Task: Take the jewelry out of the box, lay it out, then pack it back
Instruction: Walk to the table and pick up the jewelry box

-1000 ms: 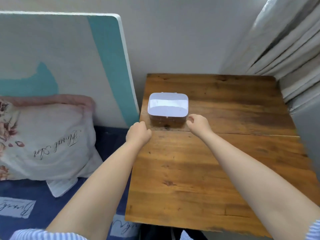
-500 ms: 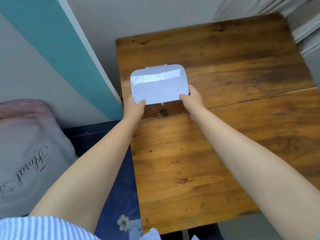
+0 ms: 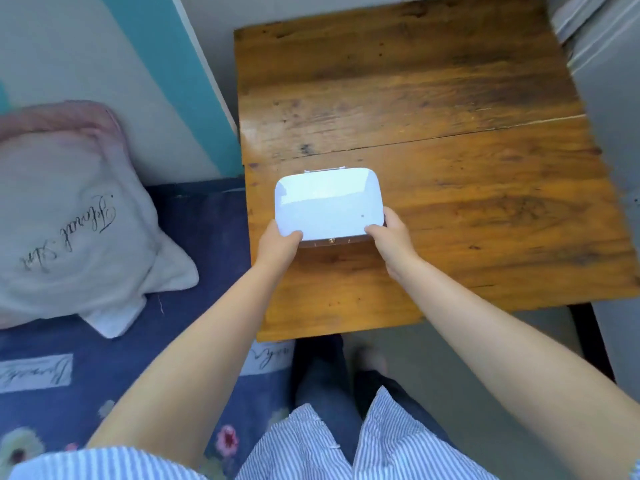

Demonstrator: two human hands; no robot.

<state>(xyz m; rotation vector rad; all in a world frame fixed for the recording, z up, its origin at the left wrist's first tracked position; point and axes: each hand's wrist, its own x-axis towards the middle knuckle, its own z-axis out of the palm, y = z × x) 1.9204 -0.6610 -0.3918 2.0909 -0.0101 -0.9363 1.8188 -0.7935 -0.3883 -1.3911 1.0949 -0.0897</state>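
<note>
cursive-lettered pillow point(image 3: 79, 216) beside unlabelled box point(image 3: 327, 202)

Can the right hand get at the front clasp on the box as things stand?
Probably yes. The right hand grips the box at its near right corner, and the small clasp on the front edge sits uncovered between both hands.

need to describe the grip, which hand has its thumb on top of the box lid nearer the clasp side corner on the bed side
The left hand. It grips the box at the near corner on the bed side; the right hand holds the opposite near corner, over the table.
</note>
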